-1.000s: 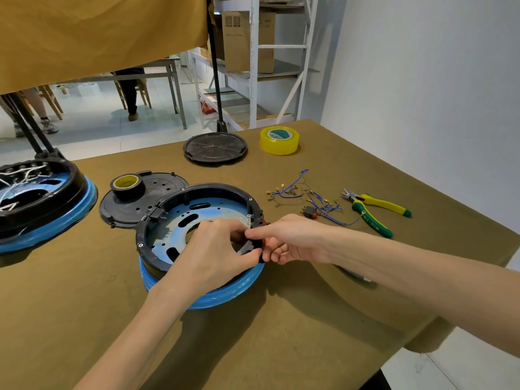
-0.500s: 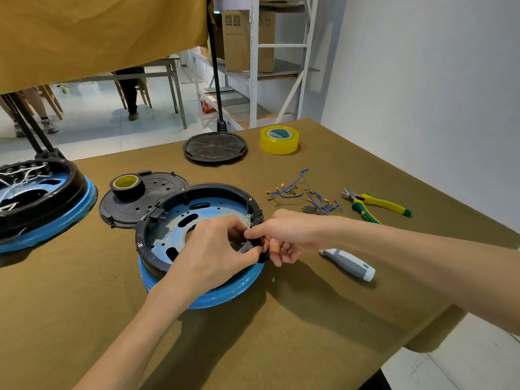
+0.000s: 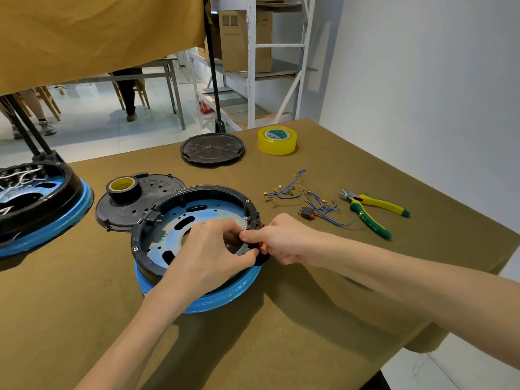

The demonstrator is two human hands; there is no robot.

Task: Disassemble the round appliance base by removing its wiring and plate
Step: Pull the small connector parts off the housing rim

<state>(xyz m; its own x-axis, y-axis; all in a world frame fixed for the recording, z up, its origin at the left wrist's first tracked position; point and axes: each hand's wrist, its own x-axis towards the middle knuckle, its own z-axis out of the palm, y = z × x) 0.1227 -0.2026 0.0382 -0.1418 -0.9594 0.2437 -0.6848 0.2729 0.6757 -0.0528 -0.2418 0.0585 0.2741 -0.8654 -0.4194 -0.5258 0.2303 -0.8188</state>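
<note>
- Round appliance base (image 3: pixel 157 266) sits open side up on the counter (image 3: pixel 309 333), near its front middle, black ring over a blue band.
- Metal plate (image 3: pixel 213 212) is in the base, bluish, slotted, with a centre hole partly covered by your left hand.
- Your left hand (image 3: pixel 208 254) reaches over the near-right part of the ring; fingers (image 3: pixel 225 226) curled down inside, thumb pressed on the rim. It grips the rim.
- Your right hand (image 3: pixel 284 240) is just outside the ring on the right, thumb pointing left and meeting the left-hand fingers at the rim.
- Its fingers are curled around a small red and black part (image 3: pixel 262 247) at the rim; mostly hidden, can't tell what it is.
- Loose blue wires (image 3: pixel 284 190) with gold terminals lie on the counter right of the base, apart from it.
- More blue wires join a small black and red switch (image 3: pixel 307 213), just right of your right hand.
- Pliers (image 3: pixel 371 213) with yellow-green handles lie right of the wires.
- Black cover (image 3: pixel 121 209) lies flat behind-left of the base, partly under its rim, with a black tape roll (image 3: pixel 123 188) standing on it.
- Second black disc (image 3: pixel 212 149) sits further back; yellow tape roll (image 3: pixel 277 140) to its right.
- Another base (image 3: pixel 39 206), black over blue with white wires inside, is at the counter's left edge.
</note>
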